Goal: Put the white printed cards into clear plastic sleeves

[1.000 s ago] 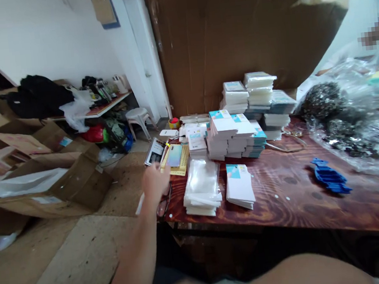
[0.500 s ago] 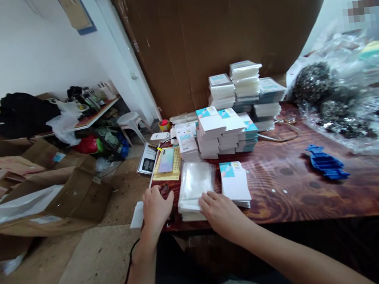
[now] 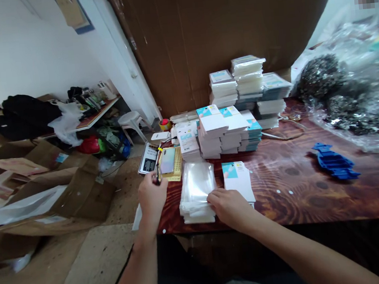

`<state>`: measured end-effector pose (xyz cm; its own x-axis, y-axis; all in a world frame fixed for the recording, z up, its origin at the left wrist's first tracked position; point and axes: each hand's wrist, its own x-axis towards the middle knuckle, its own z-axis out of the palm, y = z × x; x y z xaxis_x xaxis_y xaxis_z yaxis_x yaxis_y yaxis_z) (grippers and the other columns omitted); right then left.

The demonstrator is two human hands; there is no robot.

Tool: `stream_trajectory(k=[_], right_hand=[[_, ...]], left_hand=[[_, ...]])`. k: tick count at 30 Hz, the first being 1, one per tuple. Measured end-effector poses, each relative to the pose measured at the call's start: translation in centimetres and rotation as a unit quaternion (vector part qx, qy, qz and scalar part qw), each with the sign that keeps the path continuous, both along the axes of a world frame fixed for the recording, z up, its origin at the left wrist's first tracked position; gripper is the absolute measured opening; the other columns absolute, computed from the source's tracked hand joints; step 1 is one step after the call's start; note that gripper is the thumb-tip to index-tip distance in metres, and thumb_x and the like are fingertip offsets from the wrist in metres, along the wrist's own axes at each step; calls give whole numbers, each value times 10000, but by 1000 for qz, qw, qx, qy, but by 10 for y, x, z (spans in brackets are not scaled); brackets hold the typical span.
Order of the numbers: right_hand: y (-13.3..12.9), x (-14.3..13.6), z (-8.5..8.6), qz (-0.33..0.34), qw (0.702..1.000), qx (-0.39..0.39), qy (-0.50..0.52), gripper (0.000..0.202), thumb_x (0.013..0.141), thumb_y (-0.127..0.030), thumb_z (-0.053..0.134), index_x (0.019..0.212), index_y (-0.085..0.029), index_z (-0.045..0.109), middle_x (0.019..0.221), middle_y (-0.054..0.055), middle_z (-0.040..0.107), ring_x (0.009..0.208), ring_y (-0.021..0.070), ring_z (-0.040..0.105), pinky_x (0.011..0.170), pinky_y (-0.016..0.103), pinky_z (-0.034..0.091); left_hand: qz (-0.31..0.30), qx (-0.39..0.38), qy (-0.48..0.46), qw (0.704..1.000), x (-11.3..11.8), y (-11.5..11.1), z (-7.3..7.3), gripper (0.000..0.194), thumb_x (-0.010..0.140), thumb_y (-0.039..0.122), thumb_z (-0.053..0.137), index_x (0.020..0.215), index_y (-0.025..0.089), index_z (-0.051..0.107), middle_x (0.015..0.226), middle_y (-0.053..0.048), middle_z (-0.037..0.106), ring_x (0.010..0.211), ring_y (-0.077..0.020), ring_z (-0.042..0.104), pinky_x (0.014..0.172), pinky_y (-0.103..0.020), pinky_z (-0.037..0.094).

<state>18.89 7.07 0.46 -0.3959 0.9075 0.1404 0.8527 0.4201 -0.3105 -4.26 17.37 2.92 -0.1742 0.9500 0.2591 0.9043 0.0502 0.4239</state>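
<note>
2 hands (image 3: 152, 197) (image 3: 229, 206), 1 dark item (image 3: 157, 179) gripped, 1 sleeve stack (image 3: 197, 182) touched, 1 phone (image 3: 167, 159).

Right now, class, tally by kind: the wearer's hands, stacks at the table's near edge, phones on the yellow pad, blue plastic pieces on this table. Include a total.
Hands: 2 (left hand, right hand)
Stacks: 2 (clear bags, cards)
Phone: 1
Blue plastic piece: 1
Total: 6

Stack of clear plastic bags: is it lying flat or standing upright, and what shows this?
Lying flat: the stack of clear bags rests on the table broad side up, the right hand at its edge.
</note>
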Motion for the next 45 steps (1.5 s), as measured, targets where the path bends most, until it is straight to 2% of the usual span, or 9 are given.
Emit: stream_trajectory(k=[6,11,17,21,26,32,39,42,45], right_hand=[[-1,6,0,-26,997,65,37,178,948,-138,519,930,-196,686,964,76,732,915,198,669,751,285,506],[-4,11,-9,-60,949,251,180,263,930,-106,533,1103,-210,703,1054,64,750,1001,201,678,911,339,536],[-11,-3,-17,32,953,232,193,419,884,-96,556,1264,-251,643,1217,65,706,1139,253,629,981,436,516],[-16,-6,-6,-6,963,129,238,467,847,-204,594,1314,-212,592,1316,113,638,1231,316,549,1022,517,451],[10,-10,-1,-258,896,-29,361,314,838,-430,646,1019,-174,649,810,72,712,710,226,649,640,346,513],[37,1,1,-269,855,-91,435,284,836,-440,615,683,-202,593,615,9,639,553,159,559,519,261,400],[33,23,4,-275,825,-95,485,346,852,-503,583,701,-194,615,553,-8,590,417,126,461,431,252,337],[32,16,4,-265,821,-79,500,381,864,-531,573,668,-205,561,543,-9,568,443,130,483,447,247,351],[33,6,4,-238,803,-79,541,392,861,-570,570,713,-207,563,571,-18,565,471,131,496,461,243,366]], left_hand=[[-140,-29,36,989,46,63,6,224,775,230,636,979,163,699,1006,-144,717,998,-281,642,868,-341,456],[-85,-41,-156,983,41,-7,9,427,930,500,456,764,172,672,796,-112,704,801,-240,665,750,-333,502],[-121,-328,-598,721,44,-67,2,359,822,447,685,966,118,694,893,-127,744,744,-191,716,695,-289,570],[-74,-264,-606,747,46,-57,-8,236,848,356,678,919,131,672,900,-104,749,713,-180,728,687,-293,592],[-97,-254,-552,789,54,-51,-14,252,838,389,689,863,144,638,784,-72,738,597,-177,714,567,-263,572],[-57,-245,-523,814,55,-53,-8,356,888,492,574,964,146,610,720,-70,699,551,-194,697,485,-273,535],[-44,-58,-116,991,44,-63,5,413,858,425,595,1182,170,593,1033,-152,685,1036,-321,661,856,-406,501],[-80,-61,-226,969,55,-68,14,431,879,541,550,1093,179,644,1091,-148,671,1038,-296,645,873,-381,502],[-150,-256,-516,804,72,-66,18,384,852,511,632,981,151,665,940,-118,713,829,-217,693,752,-317,549]])
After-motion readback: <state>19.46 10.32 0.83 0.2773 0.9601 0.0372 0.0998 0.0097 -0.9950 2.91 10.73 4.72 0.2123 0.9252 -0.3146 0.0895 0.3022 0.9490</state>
